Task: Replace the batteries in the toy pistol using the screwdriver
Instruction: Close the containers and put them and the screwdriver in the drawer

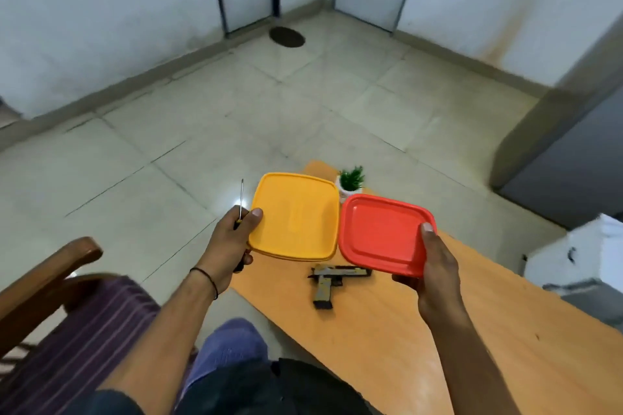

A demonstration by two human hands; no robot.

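My left hand (232, 239) is closed on two things at once: the thin metal screwdriver with the black-and-yellow handle (240, 209), its shaft pointing up, and the edge of a square yellow plastic lid (296, 216), pinned under my thumb. My right hand (435, 263) pinches the near corner of a red rectangular plastic lid (382, 234), thumb on top, fingers (403, 280) curled beneath. Both lids are held up above the orange wooden table (438, 330). The tan-and-black toy pistol (332, 280) lies flat on the table near its left edge, just below the lids, with a small potted green plant (350, 180) at the far corner. The pistol looks light, hard and a little slick, so I would take it around the grip.
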